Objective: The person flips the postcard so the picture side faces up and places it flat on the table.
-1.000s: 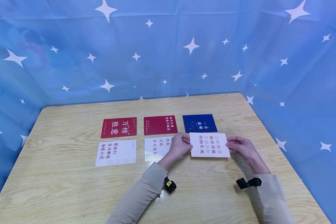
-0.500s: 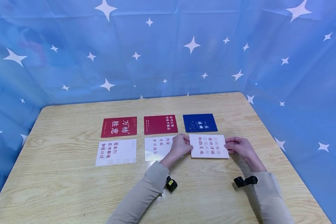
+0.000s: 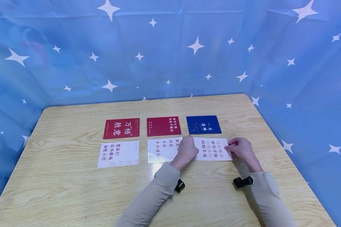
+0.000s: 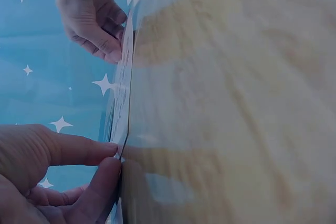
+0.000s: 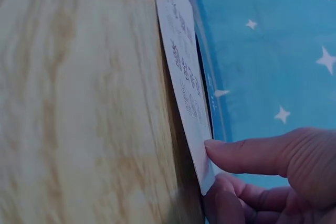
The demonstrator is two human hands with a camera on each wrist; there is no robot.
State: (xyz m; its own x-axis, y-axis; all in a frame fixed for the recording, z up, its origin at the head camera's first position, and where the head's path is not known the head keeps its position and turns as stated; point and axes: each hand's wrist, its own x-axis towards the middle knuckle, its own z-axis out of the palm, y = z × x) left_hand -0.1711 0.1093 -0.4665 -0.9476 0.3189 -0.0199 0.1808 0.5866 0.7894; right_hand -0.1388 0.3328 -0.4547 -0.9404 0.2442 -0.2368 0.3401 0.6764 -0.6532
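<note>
A white card (image 3: 211, 149) with red and grey vertical lettering lies close over the table at the right end of the front row. My left hand (image 3: 186, 149) pinches its left edge between thumb and finger and covers that end in the head view. At the opposite edge, my right hand (image 3: 241, 151) holds the card with the thumb (image 5: 247, 153) on its printed face and fingers beneath. In the right wrist view this right end tilts up off the wood. Another white card (image 3: 162, 151) lies to the left, partly hidden by my left hand.
Behind the held card is a blue card (image 3: 196, 126). A plain red card (image 3: 159, 127) and a red card with large white characters (image 3: 122, 134) continue that back row leftward. A white card (image 3: 119, 154) lies front left. Blue star-patterned cloth (image 3: 170, 47) hangs behind the table.
The held white card has come down toward the table and slightly nearer. My left hand has shifted right, uncovering more of the middle white card. My right hand has moved a little left.
</note>
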